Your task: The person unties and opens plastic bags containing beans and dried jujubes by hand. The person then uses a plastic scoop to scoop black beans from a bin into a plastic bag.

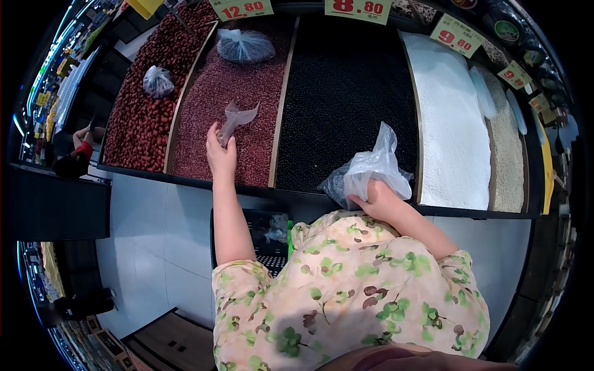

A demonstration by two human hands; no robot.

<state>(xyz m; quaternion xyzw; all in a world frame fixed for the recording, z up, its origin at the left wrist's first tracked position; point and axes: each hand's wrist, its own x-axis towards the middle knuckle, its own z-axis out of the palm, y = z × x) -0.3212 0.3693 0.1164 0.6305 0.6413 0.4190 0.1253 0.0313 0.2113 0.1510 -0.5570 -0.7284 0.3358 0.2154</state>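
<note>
Head view: the left hand pinches a clear scoop by its near end, flared end pointing away over red beans; the right hand clutches a plastic bag, which bulges beyond the grip over black beans.

- Dark red dates fill the far left part, and a small see-through bag sits on top of them.
- White grains lie over on the right, with tan grains next to them.
- A price sign at the back says 8.80 in big red numbers.
- Down low is a black basket.
- The floor has pale tiles.
- A person in a red top is off to the left.
</note>
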